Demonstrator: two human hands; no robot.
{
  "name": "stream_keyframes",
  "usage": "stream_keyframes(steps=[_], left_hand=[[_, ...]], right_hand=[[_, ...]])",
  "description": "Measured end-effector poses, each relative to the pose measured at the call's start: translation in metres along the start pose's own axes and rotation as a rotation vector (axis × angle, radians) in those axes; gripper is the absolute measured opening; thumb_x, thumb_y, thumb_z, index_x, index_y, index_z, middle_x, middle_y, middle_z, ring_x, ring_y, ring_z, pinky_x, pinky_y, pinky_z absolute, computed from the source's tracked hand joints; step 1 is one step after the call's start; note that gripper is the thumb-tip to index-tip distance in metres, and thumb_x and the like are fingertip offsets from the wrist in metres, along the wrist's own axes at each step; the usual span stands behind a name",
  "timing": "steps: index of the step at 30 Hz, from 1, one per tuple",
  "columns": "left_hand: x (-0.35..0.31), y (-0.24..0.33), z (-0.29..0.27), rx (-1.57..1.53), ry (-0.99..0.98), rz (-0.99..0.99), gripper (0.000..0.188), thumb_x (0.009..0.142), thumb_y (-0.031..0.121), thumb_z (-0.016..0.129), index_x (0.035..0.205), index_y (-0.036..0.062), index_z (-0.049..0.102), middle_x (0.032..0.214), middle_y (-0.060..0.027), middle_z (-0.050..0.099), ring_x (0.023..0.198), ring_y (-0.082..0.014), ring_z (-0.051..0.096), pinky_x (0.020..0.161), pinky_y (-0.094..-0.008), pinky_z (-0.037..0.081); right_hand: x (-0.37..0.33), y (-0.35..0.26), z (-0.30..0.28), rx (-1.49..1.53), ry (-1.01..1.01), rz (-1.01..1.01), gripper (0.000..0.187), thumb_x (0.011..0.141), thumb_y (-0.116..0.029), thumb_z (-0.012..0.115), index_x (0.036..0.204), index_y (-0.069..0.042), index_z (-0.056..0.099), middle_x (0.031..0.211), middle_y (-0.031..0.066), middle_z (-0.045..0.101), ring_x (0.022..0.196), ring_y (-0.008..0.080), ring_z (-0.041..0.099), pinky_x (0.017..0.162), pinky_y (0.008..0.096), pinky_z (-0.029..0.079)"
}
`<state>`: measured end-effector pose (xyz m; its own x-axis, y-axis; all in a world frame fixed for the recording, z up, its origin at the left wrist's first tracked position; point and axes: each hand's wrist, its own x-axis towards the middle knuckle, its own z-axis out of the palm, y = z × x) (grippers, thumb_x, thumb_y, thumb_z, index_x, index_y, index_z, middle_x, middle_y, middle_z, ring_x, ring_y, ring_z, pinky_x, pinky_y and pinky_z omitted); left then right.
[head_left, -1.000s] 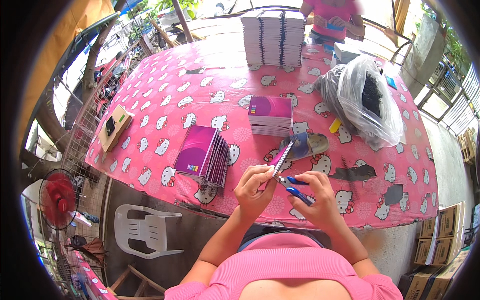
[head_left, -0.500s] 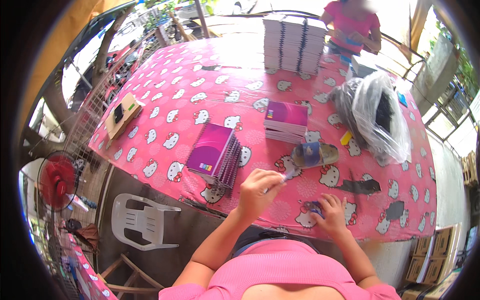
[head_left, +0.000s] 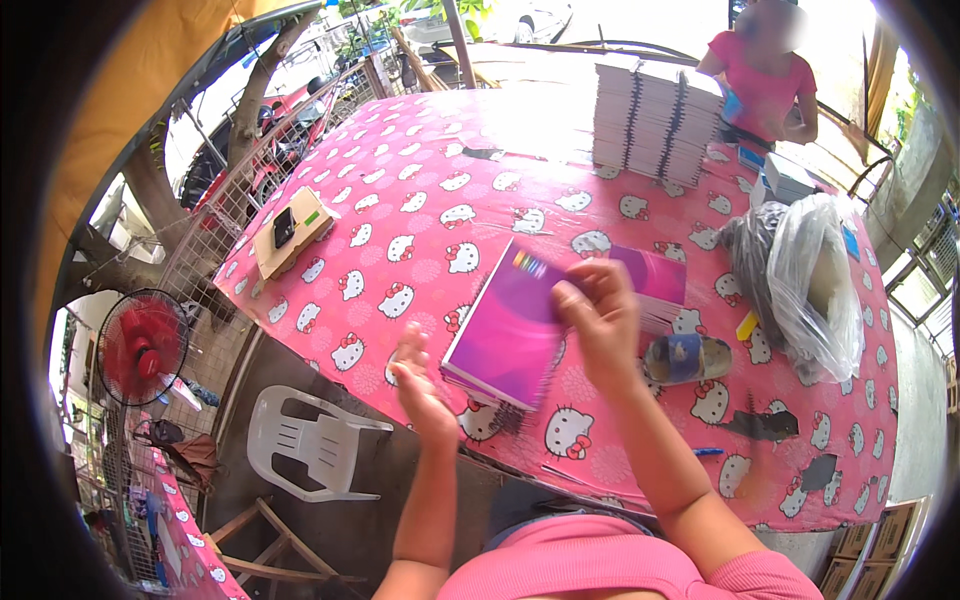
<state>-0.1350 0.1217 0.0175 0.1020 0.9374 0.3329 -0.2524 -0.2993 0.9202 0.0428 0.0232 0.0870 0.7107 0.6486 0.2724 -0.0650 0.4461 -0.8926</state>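
A purple spiral notebook point(head_left: 508, 325) lies tilted over a small stack of spiral notebooks point(head_left: 500, 413) near the table's front edge. My right hand point(head_left: 603, 315) is closed on its upper right corner, thumb on the cover. My left hand point(head_left: 422, 385) is beside the notebook's lower left edge, fingers apart and holding nothing. Behind my right hand is a second pile of purple booklets point(head_left: 655, 285), partly hidden by the hand. A blue pen point(head_left: 709, 452) lies on the table to the right of my right forearm.
A blue-and-tan roll point(head_left: 688, 358) and a clear plastic bag point(head_left: 815, 290) are on the pink patterned table point(head_left: 400, 290). Tall notebook stacks point(head_left: 655, 120) stand at the back, near another person point(head_left: 768, 80). A phone point(head_left: 284, 227) rests on cardboard at left; a white chair point(head_left: 310, 445) stands below.
My left hand has let go of a thin pen-like item and moved left. My right hand has left a small dark item near the front edge and taken hold of the notebook. The view has shifted.
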Motion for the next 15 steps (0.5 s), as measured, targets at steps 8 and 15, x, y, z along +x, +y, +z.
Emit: stream_keyframes(steps=[8, 15], left_hand=[[-0.015, -0.025, 0.024, 0.202, 0.135, 0.118, 0.049, 0.104, 0.042, 0.035, 0.097, -0.0007, 0.056, 0.103, -0.0138, 0.061, 0.099, -0.0214, 0.055, 0.095, -0.0370, 0.040], [0.000, -0.008, 0.009, 0.174, -0.033, -0.110, 0.044, 0.103, 0.040, 0.036, 0.120, 0.0021, 0.052, 0.121, -0.0118, 0.054, 0.112, -0.0214, 0.050, 0.100, -0.0386, 0.034]], right_hand=[[0.014, 0.086, 0.016, -0.435, -0.061, -0.110, 0.014, 0.088, -0.014, 0.064, 0.090, -0.001, 0.060, 0.084, 0.0111, 0.057, 0.080, 0.0222, 0.057, 0.072, 0.0338, 0.046], [0.002, 0.088, -0.008, -0.462, 0.028, -0.071, 0.050, 0.091, -0.035, 0.056, 0.127, -0.003, 0.046, 0.119, 0.0117, 0.048, 0.115, 0.0231, 0.044, 0.099, 0.0385, 0.035]])
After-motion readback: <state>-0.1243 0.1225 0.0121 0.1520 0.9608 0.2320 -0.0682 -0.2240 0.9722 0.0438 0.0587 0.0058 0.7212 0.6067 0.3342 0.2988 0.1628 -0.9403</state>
